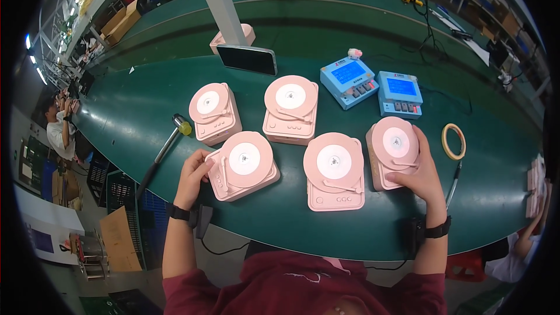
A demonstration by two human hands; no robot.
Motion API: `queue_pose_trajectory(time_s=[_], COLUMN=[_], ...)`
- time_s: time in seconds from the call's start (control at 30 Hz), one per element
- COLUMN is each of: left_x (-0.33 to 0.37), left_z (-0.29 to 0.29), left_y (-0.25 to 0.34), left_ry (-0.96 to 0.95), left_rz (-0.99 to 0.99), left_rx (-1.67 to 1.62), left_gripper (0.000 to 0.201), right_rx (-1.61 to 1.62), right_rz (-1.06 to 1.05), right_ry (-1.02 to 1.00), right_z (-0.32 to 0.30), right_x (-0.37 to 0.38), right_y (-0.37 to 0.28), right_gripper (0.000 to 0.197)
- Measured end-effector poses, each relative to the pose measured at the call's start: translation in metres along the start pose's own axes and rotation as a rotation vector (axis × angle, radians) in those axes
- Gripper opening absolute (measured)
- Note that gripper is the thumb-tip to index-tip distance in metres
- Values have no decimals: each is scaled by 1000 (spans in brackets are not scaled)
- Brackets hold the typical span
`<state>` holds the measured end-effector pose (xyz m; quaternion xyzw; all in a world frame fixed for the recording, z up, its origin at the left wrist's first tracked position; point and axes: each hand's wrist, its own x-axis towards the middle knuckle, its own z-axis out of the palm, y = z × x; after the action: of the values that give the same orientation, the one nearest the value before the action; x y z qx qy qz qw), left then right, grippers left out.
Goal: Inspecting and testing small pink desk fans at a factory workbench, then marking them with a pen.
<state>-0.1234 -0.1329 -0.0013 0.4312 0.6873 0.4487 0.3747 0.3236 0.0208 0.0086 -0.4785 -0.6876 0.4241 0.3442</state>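
My left hand grips the left edge of a pink toy record player, thumb on top beside its tone arm. This player is turned at an angle on the green table. On the right, my right hand is closed around another pink record player, its thumb at the front corner and its fingers along the right side. Between them stands a third pink record player, untouched. Two more, a left one and a middle one, sit just behind. Each has a round disc with a white centre.
Two blue testers with lit screens stand at back right. A phone leans by a metal post. A hammer lies left; a tape roll and a pen-like tool lie right. Co-workers sit at both sides.
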Motion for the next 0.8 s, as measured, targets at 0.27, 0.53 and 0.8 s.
queue_pose_trajectory(time_s=[0.27, 0.53, 0.8], left_x=[-40, 20, 217], left_z=[28, 18, 36], left_y=[-3, 131, 216], left_ry=[100, 224, -9], left_rz=[222, 767, 905], left_rx=[202, 762, 1360], left_gripper=[25, 19, 44], right_rx=[14, -12, -45], right_rz=[11, 31, -15], right_ry=[6, 30, 3], right_z=[1, -3, -1], right_x=[1, -2, 2], right_y=[-3, -3, -1], right_gripper=[114, 113, 114])
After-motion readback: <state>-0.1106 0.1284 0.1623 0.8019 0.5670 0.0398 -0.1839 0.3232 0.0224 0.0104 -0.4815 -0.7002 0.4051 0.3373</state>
